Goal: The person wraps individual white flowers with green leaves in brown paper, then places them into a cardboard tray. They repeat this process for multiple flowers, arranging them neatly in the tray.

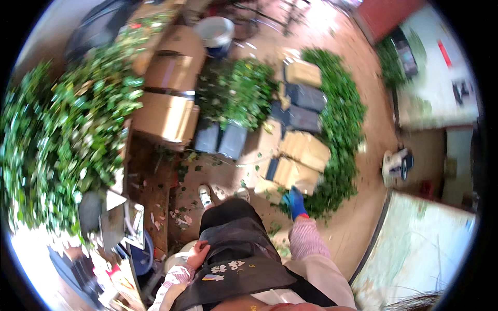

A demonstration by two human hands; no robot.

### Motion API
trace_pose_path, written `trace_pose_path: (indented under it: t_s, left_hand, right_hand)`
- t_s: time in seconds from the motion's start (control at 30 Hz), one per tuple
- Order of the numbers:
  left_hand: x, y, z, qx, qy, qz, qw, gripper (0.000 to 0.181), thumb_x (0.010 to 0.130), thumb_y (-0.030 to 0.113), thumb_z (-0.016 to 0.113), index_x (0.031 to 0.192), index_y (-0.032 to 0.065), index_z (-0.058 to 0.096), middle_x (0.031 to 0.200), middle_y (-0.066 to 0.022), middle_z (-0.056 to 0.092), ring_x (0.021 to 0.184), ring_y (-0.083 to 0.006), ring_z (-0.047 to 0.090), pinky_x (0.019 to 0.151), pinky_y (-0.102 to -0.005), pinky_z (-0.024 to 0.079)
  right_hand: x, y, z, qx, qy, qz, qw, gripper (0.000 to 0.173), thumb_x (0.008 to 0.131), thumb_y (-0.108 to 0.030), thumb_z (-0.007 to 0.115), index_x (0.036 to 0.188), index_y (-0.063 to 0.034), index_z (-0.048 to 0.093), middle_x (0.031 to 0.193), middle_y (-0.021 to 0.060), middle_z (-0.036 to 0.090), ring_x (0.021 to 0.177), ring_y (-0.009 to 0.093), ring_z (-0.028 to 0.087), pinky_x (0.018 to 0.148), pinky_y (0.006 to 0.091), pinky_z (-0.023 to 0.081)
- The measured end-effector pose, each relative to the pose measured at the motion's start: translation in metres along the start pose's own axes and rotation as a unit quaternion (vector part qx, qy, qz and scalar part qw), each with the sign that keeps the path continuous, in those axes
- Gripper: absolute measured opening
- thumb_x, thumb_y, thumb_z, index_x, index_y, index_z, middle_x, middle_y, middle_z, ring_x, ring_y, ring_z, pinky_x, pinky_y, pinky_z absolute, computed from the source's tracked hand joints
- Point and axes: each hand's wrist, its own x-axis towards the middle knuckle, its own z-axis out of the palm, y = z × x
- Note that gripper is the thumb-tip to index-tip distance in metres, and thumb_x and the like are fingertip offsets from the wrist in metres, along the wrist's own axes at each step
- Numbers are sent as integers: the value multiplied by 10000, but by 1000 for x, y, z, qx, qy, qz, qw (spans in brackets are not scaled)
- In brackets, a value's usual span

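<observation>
My right hand [296,203], in a blue glove with a red cuff, is at the near corner of a stack of wrapped leafy bundles on the floor. It meets the edge of a brown-paper-wrapped bundle [297,177]; blur hides whether its fingers grip. Green foliage [342,128] fans out along the right side of these wraps. Other bundles there have dark grey wraps [305,118]. My bare left hand [199,252] hangs by the side of my dark apron [241,276], with no object visible in it.
Left stands a bench heaped with green foliage [89,128]. Cardboard boxes [163,112] and a white bucket [214,33] are beyond. More leafy bundles [249,89] with grey wraps [232,140] lie ahead. Loose leaves and petals [182,217] litter the floor near my shoes [205,196].
</observation>
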Motion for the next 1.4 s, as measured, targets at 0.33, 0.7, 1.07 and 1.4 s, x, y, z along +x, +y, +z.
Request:
trace_pose_path:
  t_s: [0.33, 0.7, 1.07, 1.4]
  left_hand:
    - [-35, -11, -33, -181, 262, 33, 947, 271, 952, 228, 687, 1149, 42, 665, 1001, -122, 689, 923, -230, 693, 846, -354, 553]
    - [-159, -114, -264, -18, 743, 87, 663, 256, 898, 64, 662, 1152, 31, 646, 1046, -153, 657, 974, -335, 649, 866, -399, 521]
    - [-333, -361, -480, 159, 825, -299, 452, 719, 784, 174, 795, 1415, 46, 473, 1464, -134, 474, 1371, -354, 409, 1157, -512, 310]
    - [-355, -439, -571, 269, 740, -360, 501, 432, 677, 147, 838, 1018, 89, 578, 1034, -82, 584, 1040, -294, 584, 886, -429, 510]
  right_hand:
    - [-88, 22, 280, -631, -383, -272, 618, 400, 972, -200, 649, 1318, -2, 608, 1274, 161, 668, 1156, 262, 640, 1018, 370, 489]
    - [-425, 228, 609, -466, -711, -496, 179, 440, 955, -316, 625, 1351, -124, 625, 1228, 154, 678, 1083, 336, 653, 897, 448, 521]
    - [-430, 274, 608, -517, -655, -535, 133, 288, 952, -274, 625, 1178, -134, 735, 869, 110, 722, 735, 294, 685, 649, 401, 537]
    - [-434, 270, 615, -563, -624, -536, 86, 353, 922, -299, 632, 1231, -144, 700, 1022, 103, 746, 830, 293, 721, 719, 393, 570]
